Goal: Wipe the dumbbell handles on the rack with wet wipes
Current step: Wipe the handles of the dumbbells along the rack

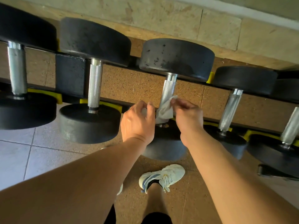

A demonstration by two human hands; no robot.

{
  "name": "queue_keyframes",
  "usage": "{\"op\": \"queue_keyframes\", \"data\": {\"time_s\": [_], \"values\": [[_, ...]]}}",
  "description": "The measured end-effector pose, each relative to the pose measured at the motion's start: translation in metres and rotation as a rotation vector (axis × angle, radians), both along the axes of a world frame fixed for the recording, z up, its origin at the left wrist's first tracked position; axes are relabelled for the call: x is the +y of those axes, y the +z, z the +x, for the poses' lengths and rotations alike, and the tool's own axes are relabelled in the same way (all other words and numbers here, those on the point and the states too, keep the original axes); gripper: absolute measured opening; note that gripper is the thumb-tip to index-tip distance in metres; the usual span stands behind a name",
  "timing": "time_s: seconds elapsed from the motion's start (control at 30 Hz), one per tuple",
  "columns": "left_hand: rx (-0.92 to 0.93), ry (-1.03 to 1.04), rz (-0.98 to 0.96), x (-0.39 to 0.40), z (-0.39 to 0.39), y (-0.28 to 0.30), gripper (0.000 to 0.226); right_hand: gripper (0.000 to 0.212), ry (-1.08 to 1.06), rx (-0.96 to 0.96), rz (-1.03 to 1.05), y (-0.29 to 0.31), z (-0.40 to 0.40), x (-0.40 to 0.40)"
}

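Wipe on the middle handle [168, 89]
Right hand [188, 115] pinches the wet wipe [165, 112] — left hand [137, 120] loosely curled, empty, just beside; neighbouring handles well apart.

We reach both bare forearms forward. Our left hand [137, 120] curls loosely, while our right hand [187, 113] pinches closed.

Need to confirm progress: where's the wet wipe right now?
In the head view, centre frame, the wet wipe is draped on the lower end of the third dumbbell handle from the left, between the left hand and right hand.
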State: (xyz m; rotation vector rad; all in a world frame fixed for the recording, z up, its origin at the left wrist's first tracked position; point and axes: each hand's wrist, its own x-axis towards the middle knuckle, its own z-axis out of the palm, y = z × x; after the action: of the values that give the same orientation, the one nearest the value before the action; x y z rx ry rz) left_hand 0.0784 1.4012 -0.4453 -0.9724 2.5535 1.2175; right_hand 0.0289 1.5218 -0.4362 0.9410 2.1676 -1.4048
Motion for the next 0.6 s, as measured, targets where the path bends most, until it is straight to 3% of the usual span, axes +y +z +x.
{"op": "queue_keyframes", "data": {"time_s": [0.07,0.17,0.3,0.47,0.6], "values": [[-0.005,-0.013,-0.009,0.000,0.000,-0.001,0.040,0.024,0.044,-0.075,-0.121,0.008,-0.001,-0.009],[-0.021,-0.010,-0.008,0.000,-0.001,-0.002,0.041,0.043,0.273,-0.062,-0.135,0.008,-0.006,-0.022],[-0.041,0.018,-0.004,0.000,-0.003,0.000,0.034,0.026,0.223,-0.048,0.017,0.000,-0.008,-0.019],[-0.051,0.037,0.000,0.000,-0.003,0.003,0.036,0.024,-0.016,0.182,0.063,0.008,-0.030,-0.018],[-0.061,0.033,-0.015,-0.001,-0.003,0.003,0.034,0.025,0.173,0.094,0.105,0.005,-0.017,-0.022]]}}
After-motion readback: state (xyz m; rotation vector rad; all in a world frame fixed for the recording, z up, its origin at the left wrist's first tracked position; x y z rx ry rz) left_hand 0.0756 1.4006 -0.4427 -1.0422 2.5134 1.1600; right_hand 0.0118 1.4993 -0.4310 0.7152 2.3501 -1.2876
